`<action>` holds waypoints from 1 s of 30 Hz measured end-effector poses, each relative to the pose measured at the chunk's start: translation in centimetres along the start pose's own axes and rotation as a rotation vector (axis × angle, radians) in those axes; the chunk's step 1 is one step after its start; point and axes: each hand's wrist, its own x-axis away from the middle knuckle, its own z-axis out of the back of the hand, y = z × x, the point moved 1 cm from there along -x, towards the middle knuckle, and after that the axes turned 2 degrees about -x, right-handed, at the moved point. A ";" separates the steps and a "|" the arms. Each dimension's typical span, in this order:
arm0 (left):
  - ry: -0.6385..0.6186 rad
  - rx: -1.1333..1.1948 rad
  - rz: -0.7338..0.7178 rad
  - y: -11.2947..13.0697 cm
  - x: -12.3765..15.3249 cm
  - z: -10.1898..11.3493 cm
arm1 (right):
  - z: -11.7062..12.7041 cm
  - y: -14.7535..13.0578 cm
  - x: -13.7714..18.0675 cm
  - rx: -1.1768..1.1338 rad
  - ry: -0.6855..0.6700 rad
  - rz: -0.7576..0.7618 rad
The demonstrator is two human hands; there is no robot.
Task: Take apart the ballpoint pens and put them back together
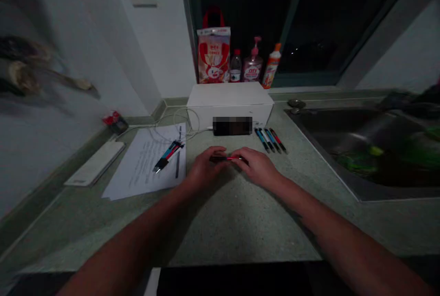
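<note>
1. Down low and close, two bare arms reach out over the green speckled table (233,222).
2. The left hand (206,167) and the right hand (257,165) meet in the middle of the table.
3. Between them is a thin pen (228,158) with a red part. It lies sideways, one end in each hand.
4. The grip of each hand is closed on its end of the pen, with the fingers curled in. I cannot tell if the pen touches the table.
5. To the left lies a sheet of paper (144,167) with print on it. A small bunch of pens (168,155) rests on top of it.
6. Left of the paper is a flat white thing (96,163), near the wall.
7. To the right, just past the hands, three more pens (271,140) lie side by side.
8. Far to the right is a metal sink (371,149) with something green in it.
9. Behind the hands stands a white box (228,99), and a white cable (172,124) curls beside it.
10. Farthest back, by the dark window (309,21), stand a red and white bag (213,55), a small bottle (235,67), a pink pump bottle (253,64) and a bottle with an orange cap (271,67).
</note>
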 end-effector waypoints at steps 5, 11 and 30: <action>-0.004 -0.094 0.026 0.0 0.0 0.8 | 0.3 0.1 -0.1 0.009 0.018 -0.012; 0.041 -0.019 0.082 0.1 -0.2 0.8 | 0.5 0.3 -0.1 0.005 0.030 -0.020; 0.081 0.031 0.114 0.1 -0.5 1.1 | 0.7 0.4 -0.1 0.002 0.043 -0.042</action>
